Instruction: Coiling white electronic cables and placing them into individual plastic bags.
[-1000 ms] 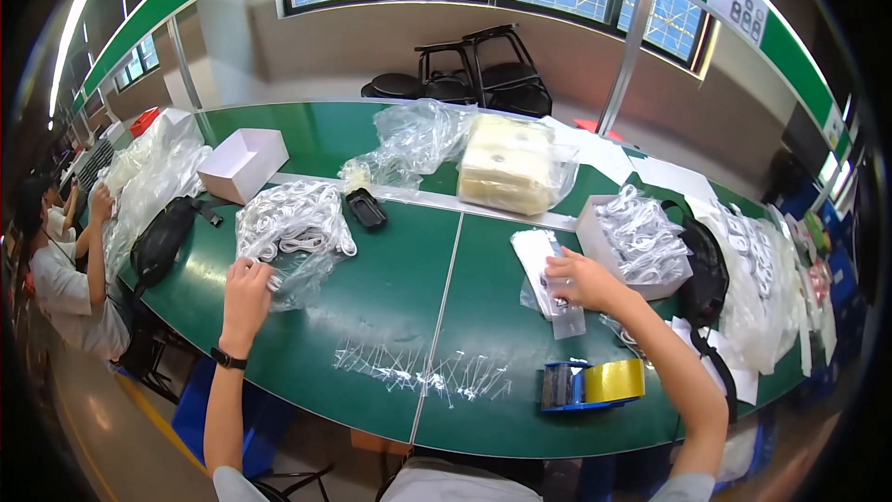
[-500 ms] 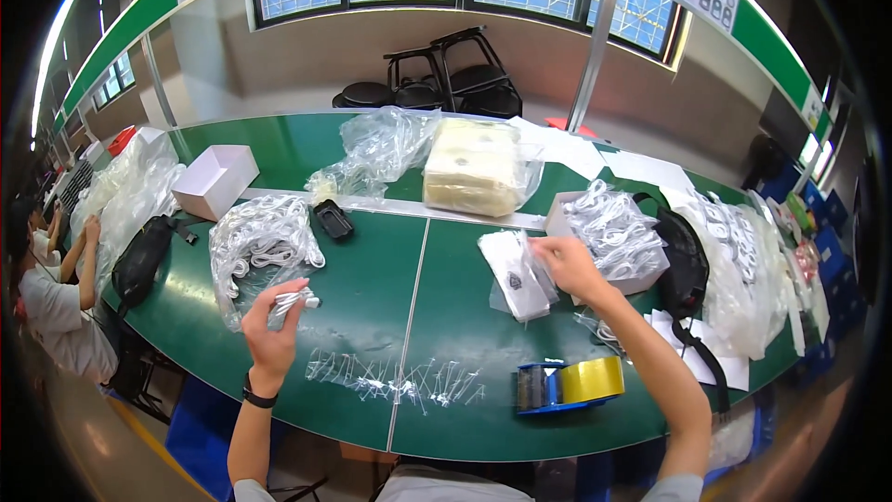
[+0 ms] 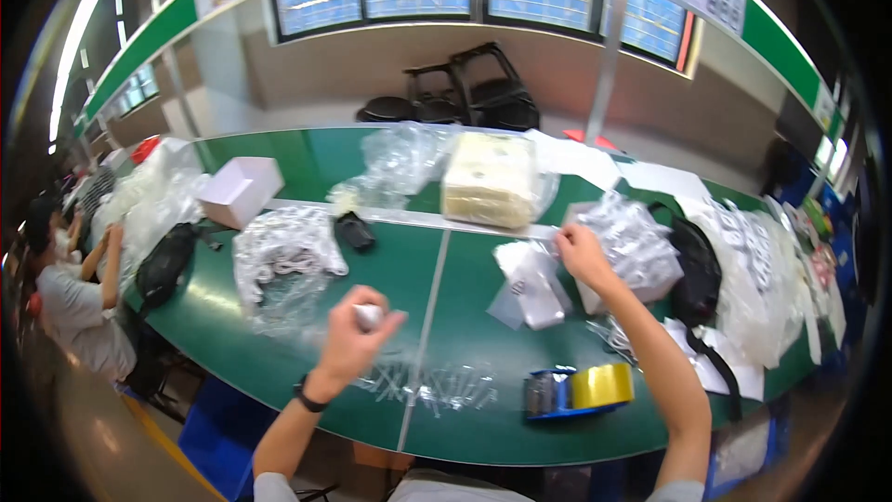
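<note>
My left hand (image 3: 357, 339) is curled round a small bundle of white cable (image 3: 368, 317), held over the table just above a row of wire twist ties (image 3: 446, 386). Motion blurs both the hand and the bundle. Further right, my right hand (image 3: 583, 256) has its fingers pinched together, between a small stack of clear plastic bags (image 3: 542, 293) and a box of bagged white cables (image 3: 632, 237). Whatever those fingertips hold, if anything, cannot be made out. A heap of white cables (image 3: 286, 246) in an opened plastic bag lies beyond my left hand.
A tape dispenser (image 3: 581, 390) with yellow tape stands near the front edge. A wrapped cream-coloured stack (image 3: 488, 181), a white box (image 3: 242, 191) and black bags (image 3: 692, 270) sit around the green table (image 3: 400, 256). Another person (image 3: 79, 307) works at far left.
My left hand has moved right with the cable bundle, toward the table's middle seam. My right hand has shifted from the bag stack toward the cable box. The whole view has shifted slightly.
</note>
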Tool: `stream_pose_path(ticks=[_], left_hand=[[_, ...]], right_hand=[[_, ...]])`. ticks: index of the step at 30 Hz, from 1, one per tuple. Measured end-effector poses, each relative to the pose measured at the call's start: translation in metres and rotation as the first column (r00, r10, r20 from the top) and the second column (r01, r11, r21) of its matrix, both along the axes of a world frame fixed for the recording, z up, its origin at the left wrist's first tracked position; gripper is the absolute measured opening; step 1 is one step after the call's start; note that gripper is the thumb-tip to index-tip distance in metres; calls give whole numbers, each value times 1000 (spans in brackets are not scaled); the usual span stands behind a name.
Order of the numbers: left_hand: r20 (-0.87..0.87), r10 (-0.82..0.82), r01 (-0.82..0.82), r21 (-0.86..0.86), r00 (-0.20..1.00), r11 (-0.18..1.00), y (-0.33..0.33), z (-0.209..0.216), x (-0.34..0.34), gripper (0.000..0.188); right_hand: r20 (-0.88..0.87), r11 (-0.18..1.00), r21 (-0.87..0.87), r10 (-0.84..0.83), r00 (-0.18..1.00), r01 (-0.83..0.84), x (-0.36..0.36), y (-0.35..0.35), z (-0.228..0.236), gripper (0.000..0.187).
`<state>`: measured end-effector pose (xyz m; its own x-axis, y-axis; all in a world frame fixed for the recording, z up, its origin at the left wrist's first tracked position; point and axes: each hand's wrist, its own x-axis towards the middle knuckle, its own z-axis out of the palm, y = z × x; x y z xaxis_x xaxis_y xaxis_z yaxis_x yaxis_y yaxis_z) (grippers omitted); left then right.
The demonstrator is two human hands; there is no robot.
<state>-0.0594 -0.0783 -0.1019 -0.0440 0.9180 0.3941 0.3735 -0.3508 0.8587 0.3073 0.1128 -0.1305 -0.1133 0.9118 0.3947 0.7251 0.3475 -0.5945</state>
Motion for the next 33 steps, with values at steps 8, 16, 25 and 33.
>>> stream_pose_path(ticks=[8, 16, 25, 33], left_hand=[[-504, -304, 405, 101, 808, 909, 76, -38, 113, 24], [-453, -243, 272, -3, 857, 962, 110, -77, 168, 14], [-577, -214, 275, 19, 788, 961, 125, -85, 191, 19], [104, -120, 105, 135, 987, 985, 91, -31, 116, 22]], right_hand=[[309, 957, 8, 273, 911, -289, -15, -8, 20, 19], [293, 934, -121, 356, 887, -335, -24, -19, 30, 16], [-46, 962, 272, 29, 999, -15, -13, -14, 87, 15], [112, 685, 720, 41, 993, -110, -36, -82, 139, 8]])
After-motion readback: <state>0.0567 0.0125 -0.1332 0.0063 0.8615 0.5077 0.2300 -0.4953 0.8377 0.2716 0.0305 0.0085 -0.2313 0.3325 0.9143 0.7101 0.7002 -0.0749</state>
